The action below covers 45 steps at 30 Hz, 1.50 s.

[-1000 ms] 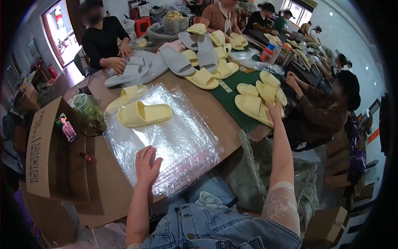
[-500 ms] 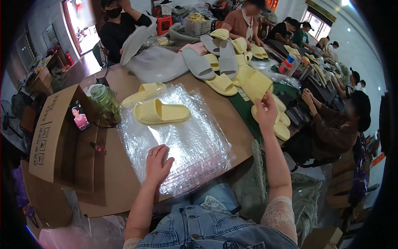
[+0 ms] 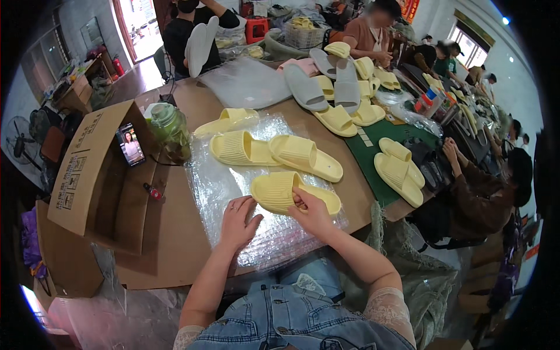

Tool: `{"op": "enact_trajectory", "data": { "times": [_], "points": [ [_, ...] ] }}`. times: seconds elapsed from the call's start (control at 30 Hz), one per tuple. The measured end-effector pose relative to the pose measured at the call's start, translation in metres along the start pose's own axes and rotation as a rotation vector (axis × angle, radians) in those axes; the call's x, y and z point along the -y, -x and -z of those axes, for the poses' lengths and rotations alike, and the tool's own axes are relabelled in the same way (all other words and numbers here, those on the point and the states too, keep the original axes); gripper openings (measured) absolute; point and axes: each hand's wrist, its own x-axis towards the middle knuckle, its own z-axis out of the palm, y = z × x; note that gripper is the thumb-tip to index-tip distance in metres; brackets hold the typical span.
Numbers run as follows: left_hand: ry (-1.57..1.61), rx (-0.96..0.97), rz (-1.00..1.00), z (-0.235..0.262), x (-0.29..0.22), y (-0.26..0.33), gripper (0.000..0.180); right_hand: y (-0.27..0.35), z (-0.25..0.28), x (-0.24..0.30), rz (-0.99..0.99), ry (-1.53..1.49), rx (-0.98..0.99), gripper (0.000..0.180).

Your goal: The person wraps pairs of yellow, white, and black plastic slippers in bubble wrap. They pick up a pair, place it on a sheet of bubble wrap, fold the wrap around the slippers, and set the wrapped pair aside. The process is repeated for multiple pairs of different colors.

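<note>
The broad stack of clear, glossy plastic bags (image 3: 271, 245) could skid, being slick. Over its 3 o'clock side, the pale-yellow ribbed slide slipper (image 3: 273, 191) might twist loose: the right hand (image 3: 313, 217) grips only its strap edge, fingers curled closed. The left hand (image 3: 238, 224), at the slipper's 8 o'clock, has loosely open fingers; whether they touch it, I cannot tell.

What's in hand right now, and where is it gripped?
The right hand holds a yellow slipper by the strap's edge, at the foot opening. The left hand lies on the clear plastic, apparently gripping nothing.
</note>
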Motion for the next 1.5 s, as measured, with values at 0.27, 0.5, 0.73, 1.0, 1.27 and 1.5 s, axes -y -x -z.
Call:
{"op": "enact_trajectory", "data": {
  "times": [0.27,0.5,0.73,1.0,1.27,1.5],
  "points": [
    [0.031,-0.023,0.004,0.001,0.001,0.003,0.046,-0.025,0.021,-0.019,-0.018,-0.032,-0.014,0.052],
    [0.022,-0.027,-0.005,-0.001,0.005,0.004,0.042,-0.078,0.039,-0.042,0.117,0.441,-0.212,0.046],
    [0.027,-0.024,0.006,0.003,-0.001,0.002,0.041,-0.107,0.011,-0.054,-0.007,0.341,-0.086,0.035],
    [0.028,-0.007,0.008,0.002,0.002,0.003,0.042,-0.072,0.016,-0.044,-0.006,0.283,-0.222,0.033],
    [0.005,-0.015,-0.021,-0.001,0.001,0.002,0.044,-0.018,0.002,-0.028,0.067,0.583,-0.065,0.035],
    [0.003,-0.034,-0.039,-0.002,0.006,0.003,0.041,-0.024,-0.005,-0.038,-0.038,0.607,-0.031,0.033]
  ]
}}
